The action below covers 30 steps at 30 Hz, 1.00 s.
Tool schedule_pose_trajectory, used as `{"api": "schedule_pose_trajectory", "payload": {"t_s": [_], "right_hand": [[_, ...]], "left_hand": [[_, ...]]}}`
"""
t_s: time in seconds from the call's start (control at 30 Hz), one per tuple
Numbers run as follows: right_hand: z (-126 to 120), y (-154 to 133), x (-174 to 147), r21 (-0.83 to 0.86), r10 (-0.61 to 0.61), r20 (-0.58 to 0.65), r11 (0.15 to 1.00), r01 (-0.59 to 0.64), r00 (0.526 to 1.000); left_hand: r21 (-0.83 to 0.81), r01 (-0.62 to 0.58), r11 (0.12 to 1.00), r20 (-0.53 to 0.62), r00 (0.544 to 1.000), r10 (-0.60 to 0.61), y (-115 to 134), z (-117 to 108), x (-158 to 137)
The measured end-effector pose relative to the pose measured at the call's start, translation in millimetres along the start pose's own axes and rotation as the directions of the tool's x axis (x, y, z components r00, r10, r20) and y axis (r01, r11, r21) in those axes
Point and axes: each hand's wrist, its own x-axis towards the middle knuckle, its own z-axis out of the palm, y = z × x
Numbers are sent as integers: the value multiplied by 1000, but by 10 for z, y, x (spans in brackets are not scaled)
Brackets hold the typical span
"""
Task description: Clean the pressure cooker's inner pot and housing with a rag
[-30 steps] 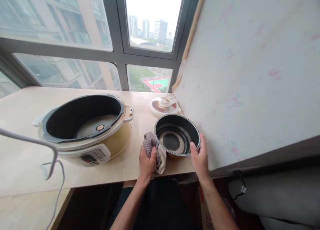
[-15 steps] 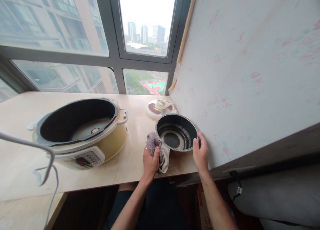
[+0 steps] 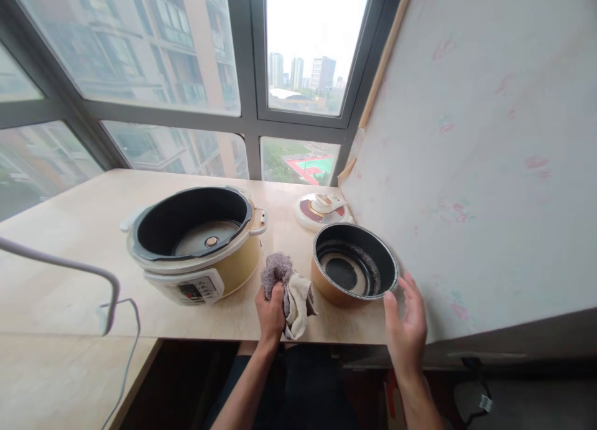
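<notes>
Pot (image 3: pixel 355 265) here in the head view, mouth up on the bench (image 3: pixel 280 238), forward of both hands and between them, and it's the right hand (image 3: pixel 408 324) that's nearer! That hand is open, thumb and fingers parted, right at the pot's near right rim; whether skin meets metal, I can't tell from this angle. No long axis to speak of: the pot is round, its opening facing up toward the wearer, gold side showing to the left, a pale ring around a dark patch on its floor.

Over to the left hand (image 3: pixel 270 315), and it's closed firmly round a bunched cloth (image 3: pixel 298 305), purplish at the top, cream lower down. Cloth sits just left of the pot, a narrow strip of bench between them.

Beyond the pot, farther from the hands, lies the lid (image 3: pixel 323 209), close to the wall (image 3: pixel 466 137). And out to the left of the left hand, well apart from the pot, there's the big cooker (image 3: pixel 200 265), uncovered, its control panel facing the wearer.
</notes>
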Motion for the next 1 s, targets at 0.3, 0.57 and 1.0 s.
{"api": "schedule_pose_trajectory", "payload": {"t_s": [0.3, 0.57, 1.0], "right_hand": [[122, -473, -454, 196, 44, 306, 975, -108, 951], [492, -854, -316, 231, 28, 610, 950, -211, 792], [1114, -1387, -214, 356, -229, 732, 932, -74, 641]], "left_hand": [[-79, -124, 989, 14, 992, 125, 706, -551, -254], [-140, -188, 972, -174, 971, 163, 1352, -833, -127], [293, -391, 873, -269, 842, 467, 2228, -1592, 1549]]}}
